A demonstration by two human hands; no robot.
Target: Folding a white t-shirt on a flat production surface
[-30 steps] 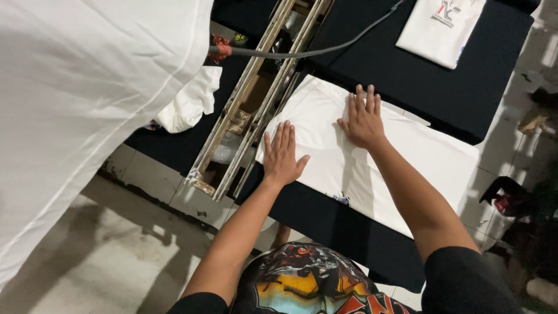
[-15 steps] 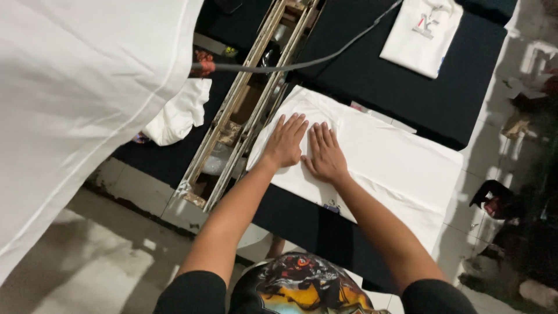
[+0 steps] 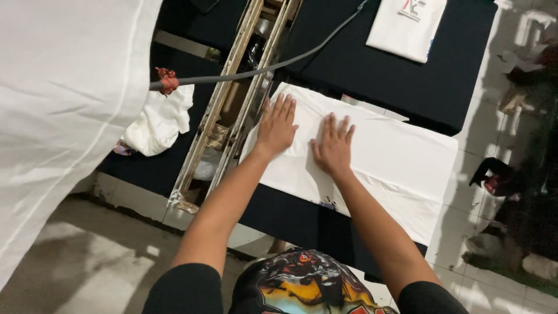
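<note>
A folded white garment (image 3: 395,166) lies flat on a black table (image 3: 459,87). Both my hands rest palm-down on its left part, fingers spread. My left hand (image 3: 276,127) presses near the garment's left edge, close to the gap beside the table. My right hand (image 3: 334,146) lies a little to the right of it, the two hands nearly side by side. Neither hand grips anything.
A second folded white garment (image 3: 407,26) sits at the table's far side. A metal rail frame (image 3: 232,99) runs along the gap at left, crossed by a grey cable (image 3: 273,67). A crumpled white cloth (image 3: 157,122) and a large white sheet (image 3: 58,99) lie left.
My right hand slid left across the garment from its far right part until it sits beside my left hand. My left hand moved slightly up toward the garment's left edge.
</note>
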